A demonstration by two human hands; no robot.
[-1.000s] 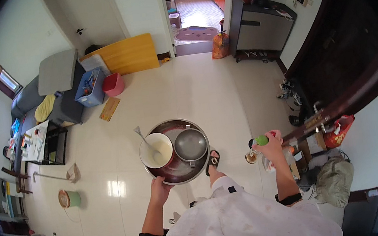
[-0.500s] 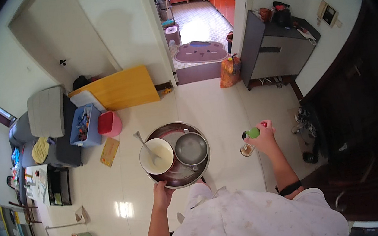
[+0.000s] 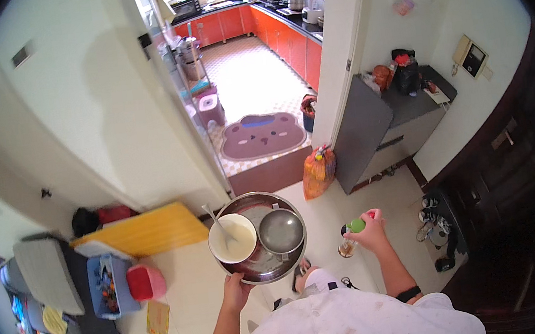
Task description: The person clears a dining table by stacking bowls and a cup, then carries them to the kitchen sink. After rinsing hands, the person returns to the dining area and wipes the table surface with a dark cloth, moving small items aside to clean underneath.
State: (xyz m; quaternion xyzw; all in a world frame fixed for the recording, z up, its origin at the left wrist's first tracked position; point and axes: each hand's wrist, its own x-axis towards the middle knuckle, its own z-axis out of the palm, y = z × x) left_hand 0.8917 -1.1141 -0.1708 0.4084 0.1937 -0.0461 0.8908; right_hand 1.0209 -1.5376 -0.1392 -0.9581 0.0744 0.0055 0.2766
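Observation:
My left hand [image 3: 234,294] grips the near rim of a round metal tray [image 3: 261,273], held level ahead of me. On its left side stands a white bowl [image 3: 215,251] of pale creamy liquid, with a metal spoon [image 3: 214,216] leaning out over the far rim. To the right of it sits a shallow two-handled metal pan [image 3: 281,231] that looks empty. Off to the right, my right hand [image 3: 373,233] is closed around small bottles. A green top [image 3: 357,225] and a clear bottle [image 3: 347,248] with brownish contents stick out to its left; fingers hide the rest.
Ahead, a doorway with a low step [image 3: 271,170] leads to a kitchen with a bear-shaped mat [image 3: 263,144]. An orange bag [image 3: 318,173] and grey cabinet [image 3: 369,134] flank its right side. A yellow board [image 3: 150,233], blue bin [image 3: 113,310] and pink bucket [image 3: 147,283] stand left.
The doorway, mat and orange bag are closer, and more of the kitchen shows. One foot now appears below the tray. Both hands keep their holds.

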